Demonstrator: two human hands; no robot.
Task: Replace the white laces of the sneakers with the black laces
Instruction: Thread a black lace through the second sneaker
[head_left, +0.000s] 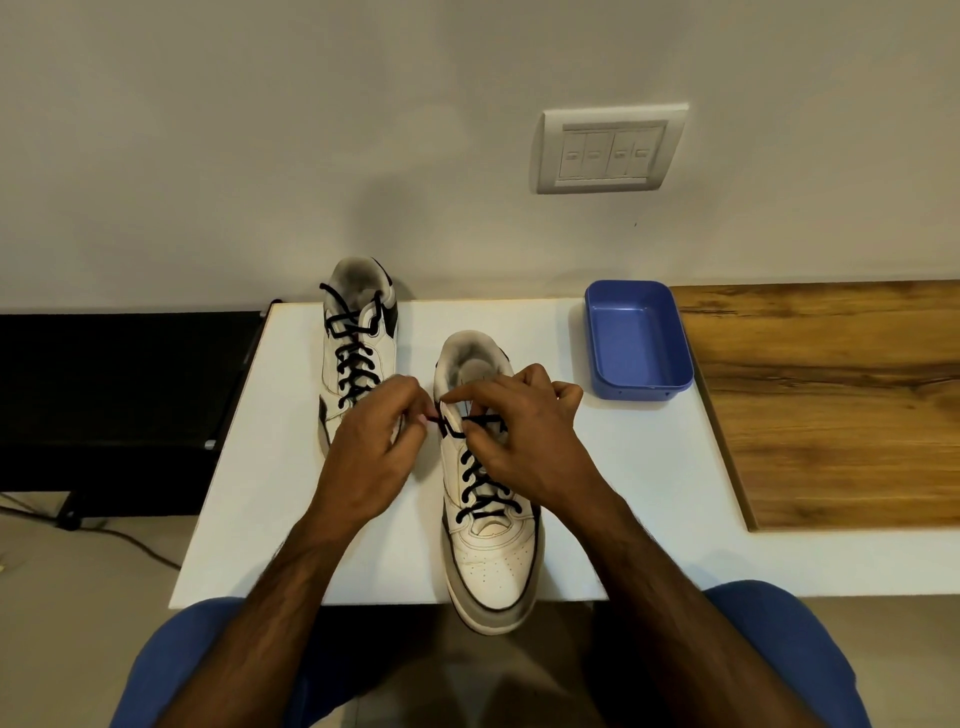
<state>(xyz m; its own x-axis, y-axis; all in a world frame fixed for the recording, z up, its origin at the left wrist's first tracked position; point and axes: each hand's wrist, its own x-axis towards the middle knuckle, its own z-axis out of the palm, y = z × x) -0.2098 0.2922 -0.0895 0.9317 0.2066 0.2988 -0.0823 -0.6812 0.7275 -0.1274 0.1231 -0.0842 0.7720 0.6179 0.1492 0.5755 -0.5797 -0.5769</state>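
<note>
A blue plastic tray (637, 340) sits on a white table (649, 499), right of and beyond the grip; a wood-grain panel (831, 405) lies farther right, a wall switch plate (609, 149) above.

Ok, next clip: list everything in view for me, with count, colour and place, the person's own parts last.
sneakers: 2, white, black trim, on the table; near one overhangs the front edge
black laces: in both sneakers
table: 1, white, centre
tray: 1, blue, table's far right, nothing visible inside
wooden surface: 1, brown, right
switch plate: 1, white, wall
left hand: pinches a lace end
right hand: pinches lace at near sneaker's top
</note>
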